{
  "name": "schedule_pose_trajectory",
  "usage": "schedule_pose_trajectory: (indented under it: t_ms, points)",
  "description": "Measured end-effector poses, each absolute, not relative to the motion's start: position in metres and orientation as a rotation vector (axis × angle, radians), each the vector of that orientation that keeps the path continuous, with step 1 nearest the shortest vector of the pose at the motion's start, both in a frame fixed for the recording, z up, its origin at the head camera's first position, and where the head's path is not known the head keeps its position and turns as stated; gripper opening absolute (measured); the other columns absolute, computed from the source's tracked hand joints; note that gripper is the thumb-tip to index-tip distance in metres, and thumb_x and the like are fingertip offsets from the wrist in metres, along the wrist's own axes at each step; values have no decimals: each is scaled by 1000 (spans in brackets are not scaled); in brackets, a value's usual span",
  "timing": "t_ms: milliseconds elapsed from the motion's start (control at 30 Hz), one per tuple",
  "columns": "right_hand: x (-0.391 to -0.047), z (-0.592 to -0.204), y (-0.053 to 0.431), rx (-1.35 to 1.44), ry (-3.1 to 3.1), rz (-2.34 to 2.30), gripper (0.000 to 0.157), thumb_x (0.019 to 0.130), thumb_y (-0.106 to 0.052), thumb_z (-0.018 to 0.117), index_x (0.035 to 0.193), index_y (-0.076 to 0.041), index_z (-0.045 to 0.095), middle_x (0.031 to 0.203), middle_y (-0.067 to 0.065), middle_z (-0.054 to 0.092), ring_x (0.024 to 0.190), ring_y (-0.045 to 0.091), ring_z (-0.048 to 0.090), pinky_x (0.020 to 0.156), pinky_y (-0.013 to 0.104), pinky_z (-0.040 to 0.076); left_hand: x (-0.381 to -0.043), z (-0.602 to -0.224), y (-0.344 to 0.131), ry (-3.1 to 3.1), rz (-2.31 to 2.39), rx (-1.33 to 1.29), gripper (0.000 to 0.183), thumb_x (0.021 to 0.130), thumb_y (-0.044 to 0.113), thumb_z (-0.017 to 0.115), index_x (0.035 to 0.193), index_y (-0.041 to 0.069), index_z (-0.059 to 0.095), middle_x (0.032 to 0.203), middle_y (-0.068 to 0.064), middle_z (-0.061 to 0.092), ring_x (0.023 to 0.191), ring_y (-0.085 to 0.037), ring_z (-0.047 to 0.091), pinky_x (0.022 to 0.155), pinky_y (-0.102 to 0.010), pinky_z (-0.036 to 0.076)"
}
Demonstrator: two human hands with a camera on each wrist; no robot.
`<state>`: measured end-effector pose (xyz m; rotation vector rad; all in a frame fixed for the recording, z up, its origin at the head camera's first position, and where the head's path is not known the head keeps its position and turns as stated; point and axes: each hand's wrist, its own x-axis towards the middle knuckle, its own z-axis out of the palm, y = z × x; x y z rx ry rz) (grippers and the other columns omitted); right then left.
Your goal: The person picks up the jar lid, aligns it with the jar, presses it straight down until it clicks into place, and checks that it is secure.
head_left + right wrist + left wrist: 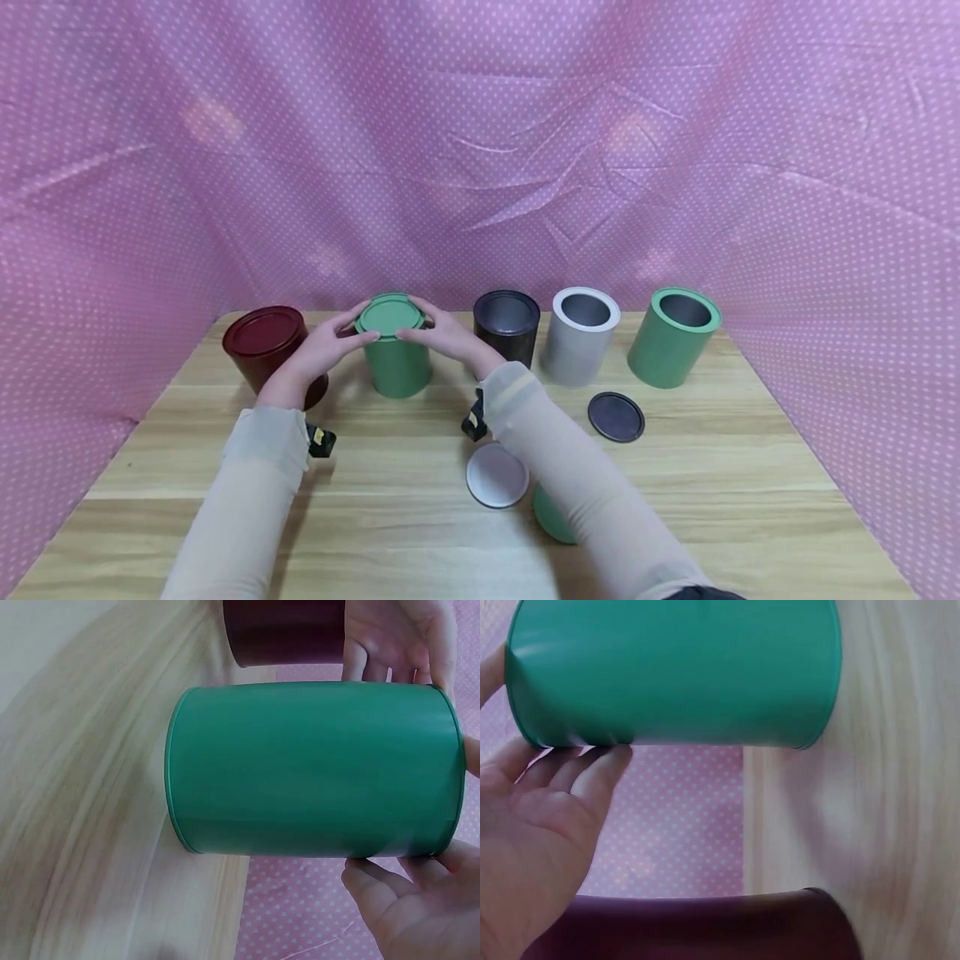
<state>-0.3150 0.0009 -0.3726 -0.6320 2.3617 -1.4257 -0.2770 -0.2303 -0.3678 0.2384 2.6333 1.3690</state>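
Observation:
A green can (399,371) stands upright on the table, left of centre, with a green lid (391,316) on its top. My left hand (321,350) grips the can's upper left side, thumb at the near rim and other fingers round the side. From the right, my right hand (453,335) holds the same upper end in a like way. In the left wrist view the left fingers (592,776) touch the green wall just under the rim. Both hands show around the can (315,769) in the right wrist view. Whether the lid is fully seated I cannot tell.
A dark red lidded can (262,337) stands beside my left wrist. Open black (506,333), white (573,350) and green cans (667,350) line the back right. A black lid (617,417), a white lid (497,475) and a partly hidden green lid (553,517) lie nearer.

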Motion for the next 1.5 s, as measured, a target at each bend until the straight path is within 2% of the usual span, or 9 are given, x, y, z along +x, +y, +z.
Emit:
schedule_pose_trajectory:
  t_ms: [267,600,1067,1300,1500]
  points:
    - [-315,-372,1,-654,2374,-1394,76,91,-45,61,155,-30,21,157,9,32,143,32,32,113,52,32,-276,-358,-230,2677,1248,283,79,95,49,55,156,21,14,158,-21,22,144,-42,23,113,-64,22]
    - [-309,-375,1,-632,2374,-1382,75,93,-43,58,155,-28,20,156,12,32,142,33,34,113,53,33,-270,-361,-227,2617,1339,254,81,94,46,59,156,20,15,159,-19,22,143,-40,28,111,-55,33]
    - [-306,-371,3,-624,2321,-1398,75,93,-40,60,155,-27,20,159,12,26,144,33,30,114,52,32,-268,-361,-227,2660,1244,205,83,92,56,56,156,24,13,159,-18,21,142,-41,29,112,-60,28]
    - [-306,-369,4,-611,2325,-1404,75,92,-40,60,155,-27,20,159,11,26,144,33,30,114,51,32,-268,-360,-225,2646,1283,220,81,92,52,58,156,26,14,159,-18,21,140,-41,33,111,-56,34]
    - [-307,-370,4,-600,2329,-1382,76,93,-42,60,155,-29,19,159,10,27,144,31,31,114,52,32,-268,-356,-224,2698,1168,197,83,91,57,56,156,26,15,159,-21,21,142,-44,27,111,-65,25]
